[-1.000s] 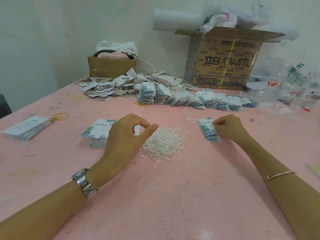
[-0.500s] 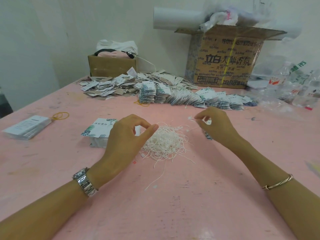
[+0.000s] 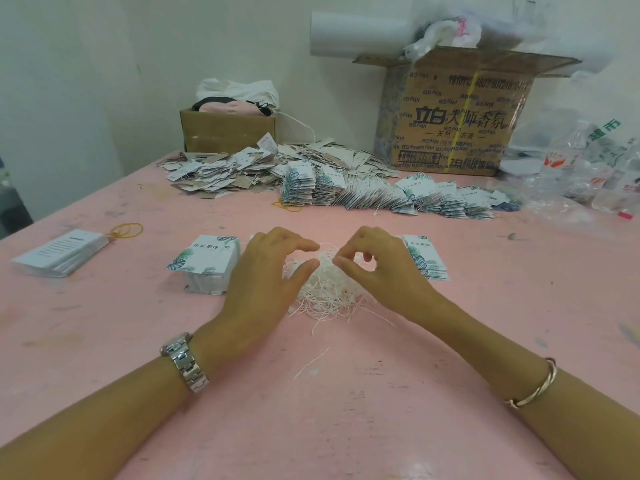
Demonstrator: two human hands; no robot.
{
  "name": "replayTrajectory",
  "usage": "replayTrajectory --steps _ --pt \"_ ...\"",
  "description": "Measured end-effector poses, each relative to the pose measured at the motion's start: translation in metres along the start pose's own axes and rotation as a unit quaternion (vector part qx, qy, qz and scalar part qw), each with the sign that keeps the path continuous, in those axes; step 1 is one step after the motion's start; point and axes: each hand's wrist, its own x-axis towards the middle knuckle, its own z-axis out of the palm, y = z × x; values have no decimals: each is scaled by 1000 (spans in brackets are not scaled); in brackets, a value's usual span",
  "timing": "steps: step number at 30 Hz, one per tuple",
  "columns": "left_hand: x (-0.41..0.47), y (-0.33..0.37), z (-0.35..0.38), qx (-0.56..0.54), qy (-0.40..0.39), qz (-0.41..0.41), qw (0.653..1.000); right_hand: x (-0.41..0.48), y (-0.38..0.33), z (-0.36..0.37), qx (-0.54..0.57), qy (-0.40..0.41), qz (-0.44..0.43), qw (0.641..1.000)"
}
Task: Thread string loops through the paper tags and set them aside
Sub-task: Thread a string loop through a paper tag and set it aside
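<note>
String loops [image 3: 325, 292] lie in one tangled white pile on the pink counter [image 3: 346, 427], with both hands over it.

Nearest lies one stray strand [image 3: 311, 362]; a steel watch [image 3: 185, 362] is on the left wrist and a bangle [image 3: 533, 386] on the right. The left hand [image 3: 266, 282] arches over the pile, its grip narrow, thumb and forefinger apart, nothing plainly held. The right hand [image 3: 384, 271] has its grip nearly closed at the pile's top; I cannot tell whether a strand is pinched. Two stacks of leaf-printed paper tags flank the hands: the left tag stack [image 3: 204, 261] and the right tag stack [image 3: 427, 263], which is partly hidden by the right hand. A third stack, white text cards [image 3: 60, 252], sits far left beside yellow rubber bands [image 3: 128, 230]. Beyond are a fanned row of tags [image 3: 398, 199], a loose heap [image 3: 225, 171], a small box [image 3: 227, 129] and a large box [image 3: 453, 116] printed "立白".
</note>
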Motion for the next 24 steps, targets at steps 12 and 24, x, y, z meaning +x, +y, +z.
replayTrajectory --steps 12,24 --pt "6 7 -5 -113 43 22 992 -2 -17 -11 181 -49 -12 982" --pt "6 8 -10 -155 83 6 984 -2 -8 -12 101 -24 -63 993"
